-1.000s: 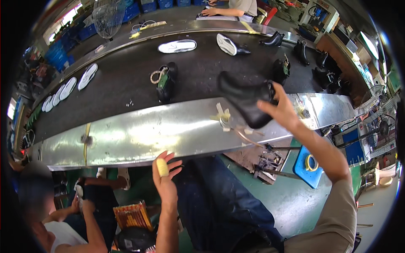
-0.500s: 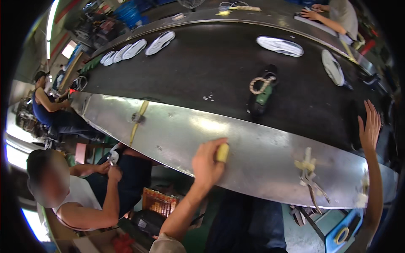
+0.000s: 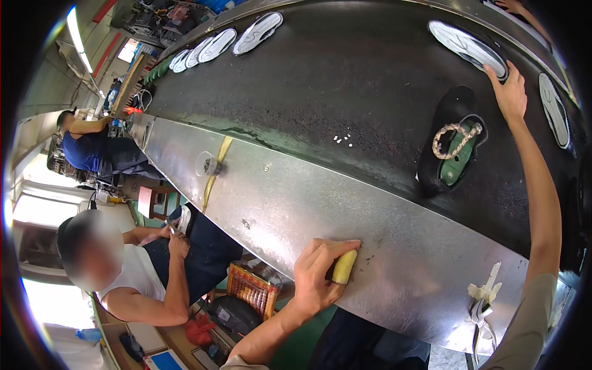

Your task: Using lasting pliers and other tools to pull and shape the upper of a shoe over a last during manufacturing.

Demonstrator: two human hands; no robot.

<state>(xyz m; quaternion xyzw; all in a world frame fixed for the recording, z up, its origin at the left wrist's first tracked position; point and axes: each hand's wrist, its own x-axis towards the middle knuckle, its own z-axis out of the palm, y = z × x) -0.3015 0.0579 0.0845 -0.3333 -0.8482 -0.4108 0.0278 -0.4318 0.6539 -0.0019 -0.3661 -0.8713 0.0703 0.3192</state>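
My left hand (image 3: 319,274) rests over the near metal ledge, its fingers closed around a short yellow cylinder-like piece (image 3: 346,266) whose exact kind I cannot make out. Across the black surface, my right hand (image 3: 512,95) reaches to the near end of a white shoe sole (image 3: 459,43). Thumb and fingers sit on either side of that end. Left of my right forearm lies a black shoe (image 3: 455,102) with a green shoe last (image 3: 452,171) inside. A looped rope (image 3: 436,145) is attached to the last.
Another white sole (image 3: 554,111) lies at far right; several more (image 3: 259,34) stand far left. On the metal ledge (image 3: 296,197) are pliers (image 3: 481,317), tape and a small clear cup (image 3: 206,163). A seated person (image 3: 142,271) works at left, another (image 3: 92,145) farther off.
My right hand has moved from over the right side of the black surface to the white sole's end. The view has shifted. My left hand still holds the yellow piece.
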